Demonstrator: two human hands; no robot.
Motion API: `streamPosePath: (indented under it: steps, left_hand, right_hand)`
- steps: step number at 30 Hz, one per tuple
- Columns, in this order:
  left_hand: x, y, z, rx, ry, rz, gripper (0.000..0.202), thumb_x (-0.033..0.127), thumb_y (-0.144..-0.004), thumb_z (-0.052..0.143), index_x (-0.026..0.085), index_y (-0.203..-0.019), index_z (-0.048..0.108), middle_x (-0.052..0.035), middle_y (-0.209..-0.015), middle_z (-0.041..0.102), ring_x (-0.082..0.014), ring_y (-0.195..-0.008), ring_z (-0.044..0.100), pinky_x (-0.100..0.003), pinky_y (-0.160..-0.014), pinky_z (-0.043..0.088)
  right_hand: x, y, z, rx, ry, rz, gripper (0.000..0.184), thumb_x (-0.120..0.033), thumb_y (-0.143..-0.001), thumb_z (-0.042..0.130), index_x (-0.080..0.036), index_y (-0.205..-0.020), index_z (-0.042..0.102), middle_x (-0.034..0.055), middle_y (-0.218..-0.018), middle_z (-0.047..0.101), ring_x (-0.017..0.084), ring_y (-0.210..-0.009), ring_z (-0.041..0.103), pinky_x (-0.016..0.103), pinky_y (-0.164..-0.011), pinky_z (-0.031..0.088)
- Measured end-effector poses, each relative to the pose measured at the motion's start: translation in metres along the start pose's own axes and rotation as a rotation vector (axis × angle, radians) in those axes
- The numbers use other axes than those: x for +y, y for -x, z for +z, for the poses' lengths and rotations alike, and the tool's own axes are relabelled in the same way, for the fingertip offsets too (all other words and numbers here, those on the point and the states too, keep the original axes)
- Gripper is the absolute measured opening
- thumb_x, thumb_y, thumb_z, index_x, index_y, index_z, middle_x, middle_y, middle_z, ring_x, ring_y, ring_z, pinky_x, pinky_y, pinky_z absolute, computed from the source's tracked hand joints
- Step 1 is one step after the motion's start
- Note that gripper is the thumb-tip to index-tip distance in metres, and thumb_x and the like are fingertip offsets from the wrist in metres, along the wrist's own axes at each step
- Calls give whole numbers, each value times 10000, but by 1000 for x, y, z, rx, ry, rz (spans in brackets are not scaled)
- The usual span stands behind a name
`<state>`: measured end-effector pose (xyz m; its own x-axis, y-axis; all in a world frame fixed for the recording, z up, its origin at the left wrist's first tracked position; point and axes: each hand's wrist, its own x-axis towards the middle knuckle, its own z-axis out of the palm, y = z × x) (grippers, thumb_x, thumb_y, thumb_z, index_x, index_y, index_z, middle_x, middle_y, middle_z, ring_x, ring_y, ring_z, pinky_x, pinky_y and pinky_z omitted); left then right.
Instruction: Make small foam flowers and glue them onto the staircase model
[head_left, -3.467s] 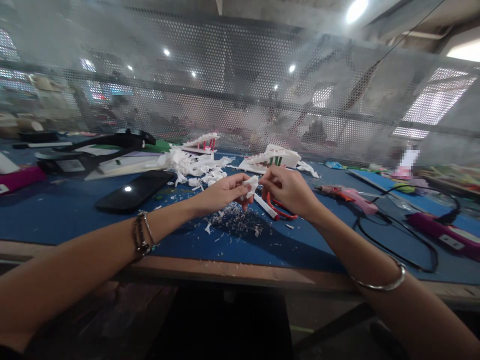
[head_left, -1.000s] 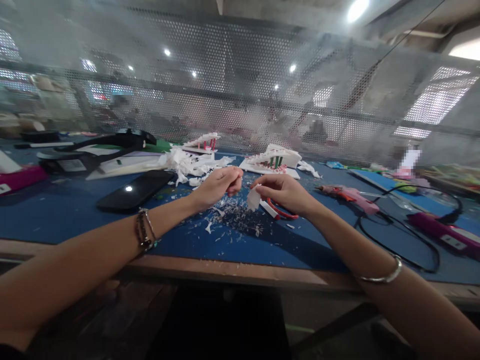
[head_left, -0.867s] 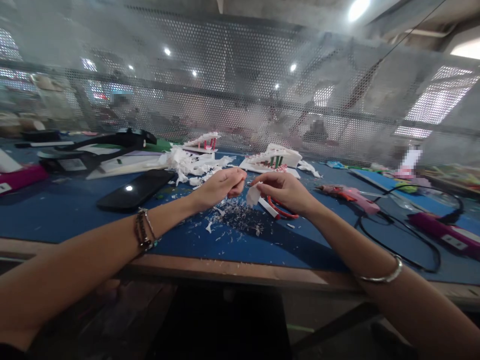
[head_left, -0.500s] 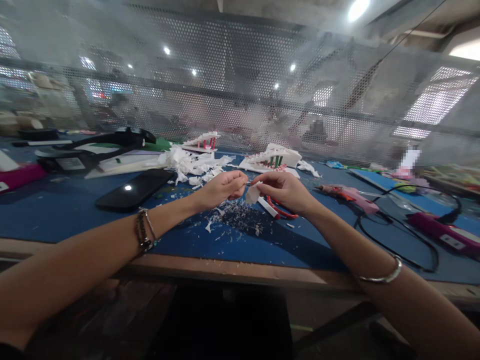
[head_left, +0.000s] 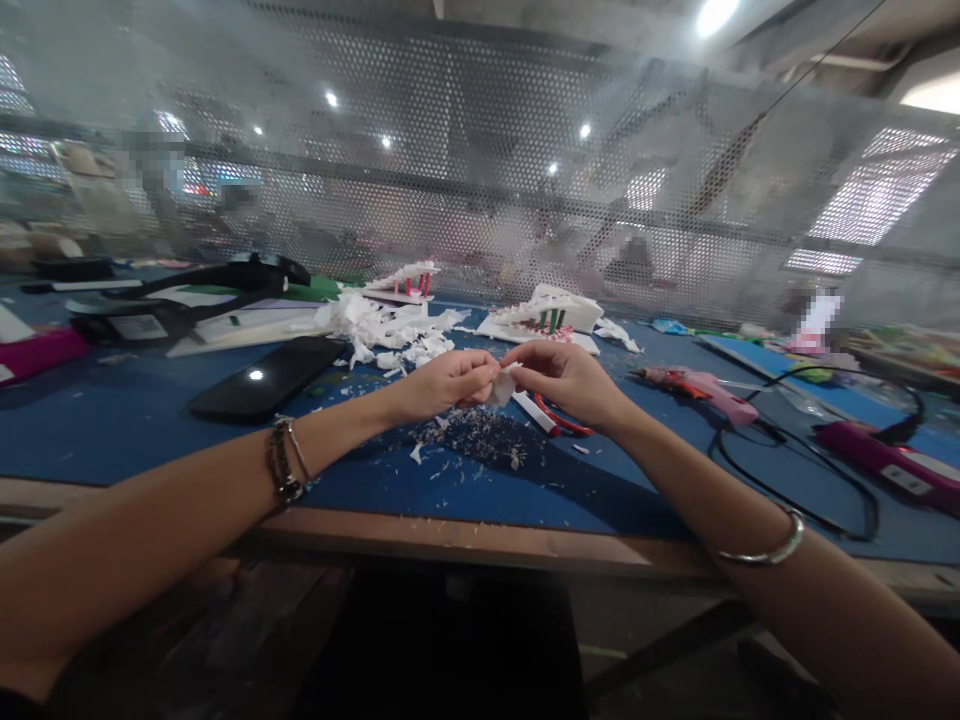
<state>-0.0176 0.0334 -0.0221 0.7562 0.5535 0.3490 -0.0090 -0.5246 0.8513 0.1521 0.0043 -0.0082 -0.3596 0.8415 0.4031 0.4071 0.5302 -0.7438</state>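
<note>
My left hand (head_left: 442, 383) and my right hand (head_left: 564, 380) meet above the blue mat (head_left: 150, 420), fingertips pinched together on a small white foam scrap (head_left: 501, 387) held between them. Below the hands lies a heap of fine white shavings (head_left: 480, 440). Red-handled scissors (head_left: 559, 422) and a white stick (head_left: 535, 412) lie on the mat just under my right hand.
A black phone (head_left: 264, 378) lies left of my hands. Behind it are a pile of white foam scraps (head_left: 390, 335) and two small white models (head_left: 547, 315). A pink glue gun (head_left: 694, 385) with a black cable (head_left: 795, 480) lies right. A perforated screen (head_left: 480, 180) backs the bench.
My hands were apart a second ago, the scrap hanging from my right fingers. My left hand has since come back in, and both now pinch the scrap.
</note>
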Motion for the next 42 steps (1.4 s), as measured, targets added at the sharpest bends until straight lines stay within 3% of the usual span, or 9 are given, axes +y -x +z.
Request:
streamPosePath:
  steps: [14,23,42]
  left_hand:
    - [1,0,-2,-15,-42,-18,257,253,-744,366,178,-499,350,50,-447,307,-66,-396,232,-208,-384,188]
    - [-2,0,-5,-20,-49,-33,235,297,-758,383,177,-558,355,67,-450,305,-55,-393,223,-196,-387,179]
    - [-4,0,-7,-116,-34,-41,235,376,-719,396,200,-582,321,65,-469,285,-73,-402,206,-214,-386,168]
  right_hand:
    - [-6,1,3,41,15,-30,106,-231,-696,530,-154,-766,555,-9,-664,563,67,-560,490,213,-508,373]
    - [-7,2,3,76,68,-76,109,-209,-701,528,-127,-766,556,-3,-657,551,54,-544,481,193,-488,380]
    - [-3,4,3,73,265,-216,126,-214,-713,512,-135,-794,569,30,-751,595,98,-680,551,236,-641,476]
